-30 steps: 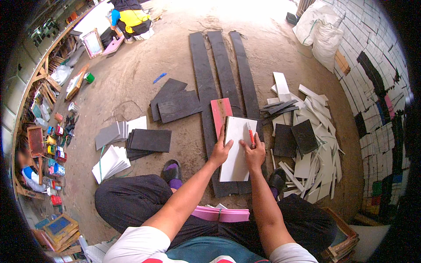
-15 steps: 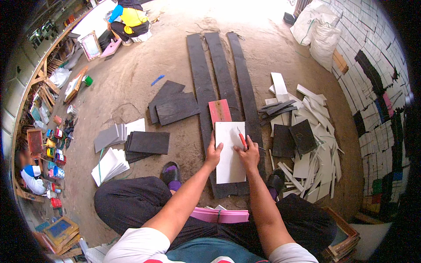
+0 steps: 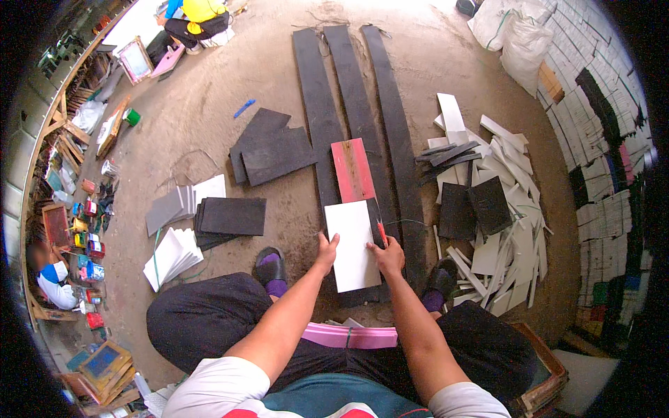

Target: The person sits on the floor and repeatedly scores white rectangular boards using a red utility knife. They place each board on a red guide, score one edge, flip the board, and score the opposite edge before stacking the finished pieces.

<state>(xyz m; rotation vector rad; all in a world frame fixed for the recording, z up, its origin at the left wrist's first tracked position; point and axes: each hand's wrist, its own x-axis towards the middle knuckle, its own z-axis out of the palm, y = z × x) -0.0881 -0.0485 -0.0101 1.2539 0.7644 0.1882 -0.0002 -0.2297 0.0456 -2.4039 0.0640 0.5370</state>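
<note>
- Head view, nearest: one bundle of pink sheets (image 3: 348, 337), tied with a dark band, lies at the lap; its layers are too fine to count.
- Just beyond, one white sheet (image 3: 354, 247), perhaps a thin stack, is held over the long black strips. The left hand (image 3: 325, 252) grasps its left edge, thumb on top; the right hand (image 3: 388, 256) grips one red-handled cutter (image 3: 382, 234) and touches the right edge.
- Judged by how things lie, the work is partway along: sorted stacks and loose offcuts are there, while the white sheet is in hand and the cutter's tip points away from it. How many pieces are left, I cannot tell.
- Alongside, left: one fanned white stack (image 3: 169, 259), one black stack (image 3: 235, 216) and a few grey sheets (image 3: 164, 212), layers uncountable.
- Alongside, right: one heap of white offcuts (image 3: 514, 268), too tangled to count, with two black rectangles (image 3: 455, 210) on it.
- Farther: one red board (image 3: 353, 171), just past the white sheet, on the black strips; left of it, at least two overlapping black sheets (image 3: 279, 157).
- Beyond: three long black strips (image 3: 318, 83) running away side by side, and one blue tool (image 3: 244, 108).
- Farthest: at least two white sacks (image 3: 526, 52) and one crouching co-worker (image 3: 203, 10) in yellow and blue.
</note>
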